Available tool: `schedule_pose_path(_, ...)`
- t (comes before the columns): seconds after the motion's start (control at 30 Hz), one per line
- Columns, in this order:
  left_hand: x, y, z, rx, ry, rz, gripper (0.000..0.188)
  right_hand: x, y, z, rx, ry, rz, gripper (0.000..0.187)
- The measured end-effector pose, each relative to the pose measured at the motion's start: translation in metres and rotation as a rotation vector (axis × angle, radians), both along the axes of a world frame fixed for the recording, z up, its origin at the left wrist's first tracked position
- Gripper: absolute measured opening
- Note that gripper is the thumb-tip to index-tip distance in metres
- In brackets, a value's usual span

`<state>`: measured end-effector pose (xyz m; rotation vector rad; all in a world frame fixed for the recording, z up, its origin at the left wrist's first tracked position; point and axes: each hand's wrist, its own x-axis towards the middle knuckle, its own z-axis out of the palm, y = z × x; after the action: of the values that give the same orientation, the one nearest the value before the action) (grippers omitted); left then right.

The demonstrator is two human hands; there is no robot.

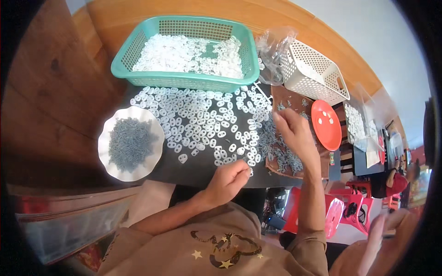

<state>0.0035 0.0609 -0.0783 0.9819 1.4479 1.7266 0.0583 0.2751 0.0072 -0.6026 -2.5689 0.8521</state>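
My left hand (226, 180) is curled at the table's near edge. A white oval plastic piece with two holes (251, 172) shows at its fingertips. My right hand (297, 135) hovers at a pile of small grey screw-like pieces (291, 162), its fingers curled and the thumb bent in. What those fingers hold, if anything, is too small to make out. The grey pile lies on a brown cloth (298, 94). Many loose white oval pieces (195, 122) spread over the dark table to the left of my right hand.
A green basket (193, 82) of white pieces stands at the back. A scalloped white bowl (105, 154) holds more grey pieces at left. On the right are a red plate (326, 133) with a few white pieces, a white basket (322, 83) and a clear plastic bag (275, 43).
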Motion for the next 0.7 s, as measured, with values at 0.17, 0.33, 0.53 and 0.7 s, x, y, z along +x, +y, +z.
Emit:
schedule_pose_path(0.17,-0.002,0.003,0.011,-0.03,0.04,-0.05,0.015,-0.058,0.04,0.031,0.004,0.149,-0.016,0.031)
schedule_pose_path(0.33,-0.01,-0.021,0.024,0.012,-0.053,0.019,0.015,-0.143,0.053,0.01,0.06,-0.095,-0.134,0.07)
schedule_pose_path(0.53,-0.001,-0.016,0.003,-0.008,-0.094,-0.089,0.014,-0.125,0.072,-0.025,0.063,0.269,-0.012,0.065)
schedule_pose_path(0.7,-0.005,-0.022,-0.004,-0.015,-0.064,-0.015,0.018,-0.117,0.031,-0.016,-0.333,0.132,-0.078,0.057)
